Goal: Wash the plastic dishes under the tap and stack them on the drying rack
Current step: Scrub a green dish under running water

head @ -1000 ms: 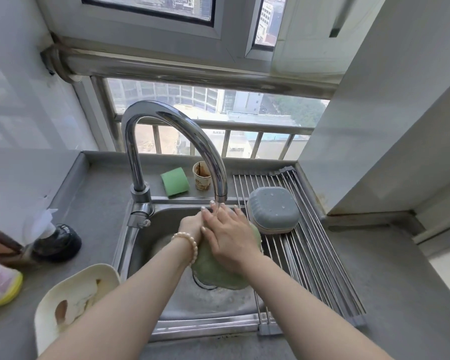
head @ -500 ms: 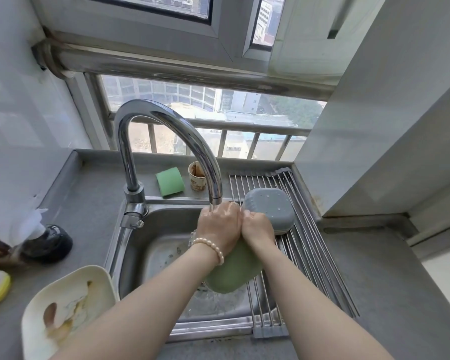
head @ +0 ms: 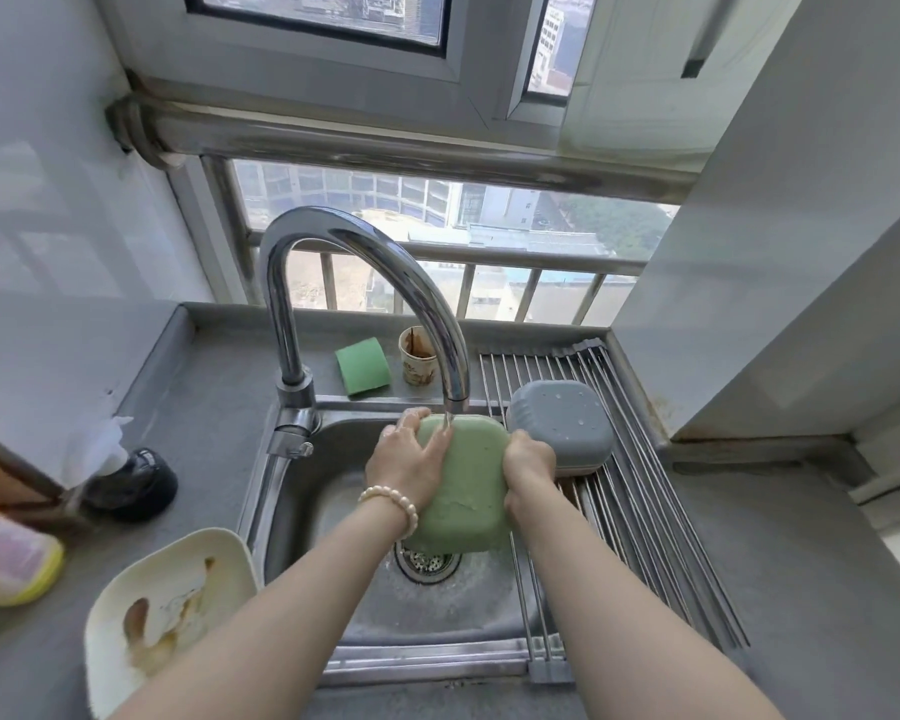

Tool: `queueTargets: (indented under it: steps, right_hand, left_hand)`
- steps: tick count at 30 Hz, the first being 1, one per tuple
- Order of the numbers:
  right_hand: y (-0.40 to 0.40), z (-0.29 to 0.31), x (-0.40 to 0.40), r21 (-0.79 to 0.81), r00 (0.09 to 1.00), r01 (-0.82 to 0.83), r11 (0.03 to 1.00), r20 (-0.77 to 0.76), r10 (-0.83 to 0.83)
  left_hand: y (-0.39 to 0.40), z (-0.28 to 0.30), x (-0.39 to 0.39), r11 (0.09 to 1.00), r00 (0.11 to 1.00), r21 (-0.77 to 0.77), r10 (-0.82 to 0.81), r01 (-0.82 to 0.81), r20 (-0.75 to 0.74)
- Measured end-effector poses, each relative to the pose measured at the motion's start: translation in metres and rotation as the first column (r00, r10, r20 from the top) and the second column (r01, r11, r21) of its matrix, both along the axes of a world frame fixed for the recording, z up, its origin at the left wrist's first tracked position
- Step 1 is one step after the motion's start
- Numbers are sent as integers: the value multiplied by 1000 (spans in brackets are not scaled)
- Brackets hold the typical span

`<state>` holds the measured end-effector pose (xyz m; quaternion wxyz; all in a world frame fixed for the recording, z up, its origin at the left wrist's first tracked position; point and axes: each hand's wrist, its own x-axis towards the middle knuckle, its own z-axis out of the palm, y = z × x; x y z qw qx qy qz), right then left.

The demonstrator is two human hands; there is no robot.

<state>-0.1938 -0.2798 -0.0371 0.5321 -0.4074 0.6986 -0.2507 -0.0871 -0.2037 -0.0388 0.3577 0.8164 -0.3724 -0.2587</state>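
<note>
1. The left hand (head: 411, 459) and right hand (head: 528, 462) are gripping the green dish (head: 463, 485) by its opposite edges, holding it bottom-up over the sink (head: 302, 491) under the tap (head: 385, 283).
2. One grey dish (head: 559, 426) is already lying upturned on the drying rack (head: 661, 537).
3. The soiled cream dish (head: 167, 610) is waiting unwashed on the table (head: 827, 589), so by my judgement the task is roughly half finished.

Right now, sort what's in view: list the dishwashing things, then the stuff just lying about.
Job: green dish held under the tap by left hand and right hand; grey dish upside down on drying rack; dirty cream dish.

Lying about: green sponge, stained paper cup.
</note>
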Motion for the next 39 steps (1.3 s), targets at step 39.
queueTargets:
  steps: [39]
  right_hand:
    - [7, 4, 1, 155, 968, 101, 983, 213, -133]
  left_hand:
    - [16, -4, -22, 999, 999, 49, 14, -16, 49]
